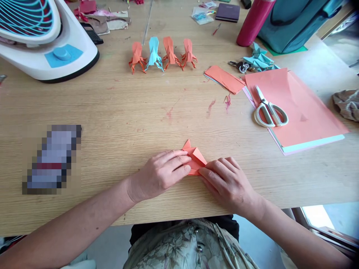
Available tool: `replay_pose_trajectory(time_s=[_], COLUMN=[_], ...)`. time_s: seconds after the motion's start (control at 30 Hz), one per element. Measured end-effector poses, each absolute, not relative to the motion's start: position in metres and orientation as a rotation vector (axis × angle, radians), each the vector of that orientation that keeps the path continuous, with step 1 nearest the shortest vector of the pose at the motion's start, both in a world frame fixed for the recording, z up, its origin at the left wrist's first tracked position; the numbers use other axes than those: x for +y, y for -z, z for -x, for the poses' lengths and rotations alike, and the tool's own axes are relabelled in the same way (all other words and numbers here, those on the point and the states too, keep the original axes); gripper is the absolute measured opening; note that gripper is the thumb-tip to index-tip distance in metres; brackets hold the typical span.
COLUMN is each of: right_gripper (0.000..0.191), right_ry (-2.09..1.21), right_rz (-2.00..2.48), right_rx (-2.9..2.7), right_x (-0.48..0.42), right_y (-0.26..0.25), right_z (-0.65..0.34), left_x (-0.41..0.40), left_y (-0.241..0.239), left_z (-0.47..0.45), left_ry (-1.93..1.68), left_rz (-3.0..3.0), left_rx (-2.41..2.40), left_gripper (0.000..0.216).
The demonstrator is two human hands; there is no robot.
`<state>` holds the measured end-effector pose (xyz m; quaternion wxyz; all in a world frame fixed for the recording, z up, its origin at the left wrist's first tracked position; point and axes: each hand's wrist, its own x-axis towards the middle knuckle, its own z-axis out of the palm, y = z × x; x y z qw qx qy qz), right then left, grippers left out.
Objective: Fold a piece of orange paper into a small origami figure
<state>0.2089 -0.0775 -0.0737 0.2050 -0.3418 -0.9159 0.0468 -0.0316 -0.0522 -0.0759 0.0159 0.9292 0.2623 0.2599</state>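
A small folded piece of orange paper [195, 158] lies on the table near its front edge, with a pointed flap at its far end. My left hand [165, 172] rests over its left side, fingers stretched across and pressing it down. At the lower right corner, my right hand [227, 181] pinches the paper between thumb and curled fingers. Both hands cover parts of the folds. Farther back stand several folded paper octopuses in a row, among them a blue one [154, 52] and an orange one [136, 56].
White-handled scissors [270, 110] lie on orange sheets [308, 108] at right, beside folded strips [224, 78]. Keys [241, 66], a red bottle [254, 22] and a teal bag [297, 26] are behind. At left are a white fan [70, 45] and a blurred phone [53, 158].
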Motion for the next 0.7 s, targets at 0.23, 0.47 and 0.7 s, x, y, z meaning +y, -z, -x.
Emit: replay_pose_trajectory(time_s=[0.23,0.47,0.7], right_gripper=[0.016,0.011,0.008], right_ry=[-0.216,-0.358,-0.381], right_rz=[0.985,1.069,1.118], right_rx=[-2.490,-2.413,-2.393], right_x=[-0.076,-0.076,-0.075], right_y=[0.073,0.073,0.073], right_z=[-0.206,-0.204,-0.203], left_x=[-0.051,-0.050,-0.049], left_y=[0.072,0.066,0.066], left_z=[0.030,0.027,0.024], left_ry=[-0.736,-0.638,-0.604], left_rz=[-2.798,-2.628,-2.506], left_rx=[0.836,0.925,1.032], left_gripper=[0.011,0.013,0.005])
